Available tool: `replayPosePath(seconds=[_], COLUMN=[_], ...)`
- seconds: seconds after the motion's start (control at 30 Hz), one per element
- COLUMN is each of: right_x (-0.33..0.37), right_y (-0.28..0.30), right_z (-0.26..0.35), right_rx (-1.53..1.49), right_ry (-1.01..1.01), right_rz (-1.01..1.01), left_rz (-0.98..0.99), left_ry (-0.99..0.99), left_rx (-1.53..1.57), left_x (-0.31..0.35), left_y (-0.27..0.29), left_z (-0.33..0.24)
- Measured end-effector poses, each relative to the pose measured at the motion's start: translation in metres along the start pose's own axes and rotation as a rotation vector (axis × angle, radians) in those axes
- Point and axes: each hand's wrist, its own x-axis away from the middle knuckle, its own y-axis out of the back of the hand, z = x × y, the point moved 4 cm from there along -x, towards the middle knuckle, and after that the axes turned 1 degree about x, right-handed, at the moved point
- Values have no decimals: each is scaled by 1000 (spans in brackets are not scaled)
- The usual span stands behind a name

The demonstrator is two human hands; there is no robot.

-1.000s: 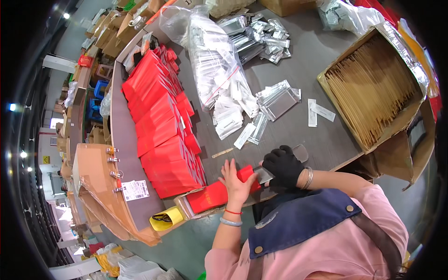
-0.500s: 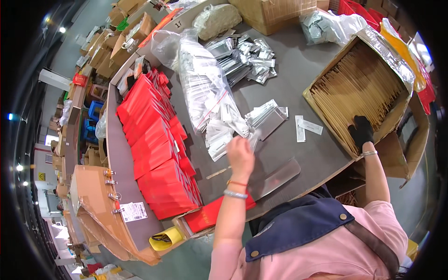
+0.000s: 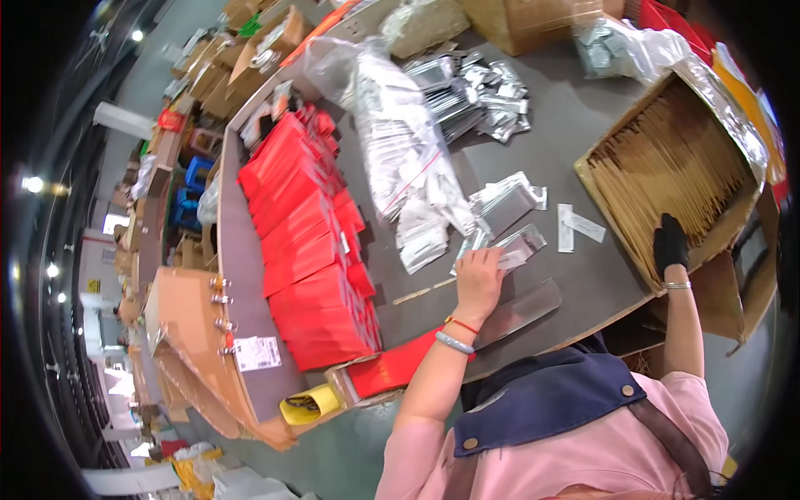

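My left hand [image 3: 479, 282], bare with a red cord and a bracelet at the wrist, is closed on shiny silver packets [image 3: 525, 245] low over the table. Just beyond its fingers, white packets [image 3: 422, 242] spill from a long clear plastic bag [image 3: 398, 133]. A stack of flat silver packets [image 3: 507, 204] lies beside them. My right hand [image 3: 671, 245], in a black glove, rests with fingers stretched out on thin brown strips [image 3: 658, 167] packed in a tilted cardboard box [image 3: 621, 125]. Whether it grips a strip cannot be made out.
Rows of red packets [image 3: 312, 250] line the table's left side. Two loose white packets [image 3: 567, 228] lie before the box. A clear flat plate [image 3: 525, 312] and a red packet [image 3: 392, 367] sit along the near edge. More silver packets [image 3: 483, 96] are heaped at the back.
My left hand has moved right, from the spilled white packets, with silver packets now at its fingers. My right hand stays at the box, fingers straighter. The whole view has shifted a little.
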Motion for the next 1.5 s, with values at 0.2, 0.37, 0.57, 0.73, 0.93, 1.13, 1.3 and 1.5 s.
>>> replayPosePath(seconds=[0.2, 0.37, 0.57, 0.73, 0.93, 1.13, 1.3, 1.5], right_x=[-2, 45, 85, 110, 128, 111, 122, 145], right_y=[13, 58, 69, 28, -47, -4, 0, -24], right_z=[1, 92, 144, 152, 143, 153, 171, 200], right_rx=[-234, -586, -774, -1017, -1161, -634, -371, -230], right_ry=[32, 335, 403, 429, 187, 755, 892, 1118], right_rz=[-214, -261, -33, 4, 329, 118, 510, 455], left_rz=[5, 73, 113, 233, 179, 499, 143, 153], left_ry=[54, 47, 100, 121, 74, 377, 209, 141], left_rx=[46, 39, 5, -47, -49, 406, 71, 67], left_x=[-2, -1, -8, -18, -2, 65, 96, 117], left_y=[-1, -6, -8, -13, -6, 29, 65, 54], left_z=[2, 11, 15, 9, 2, -13, -14, -7])
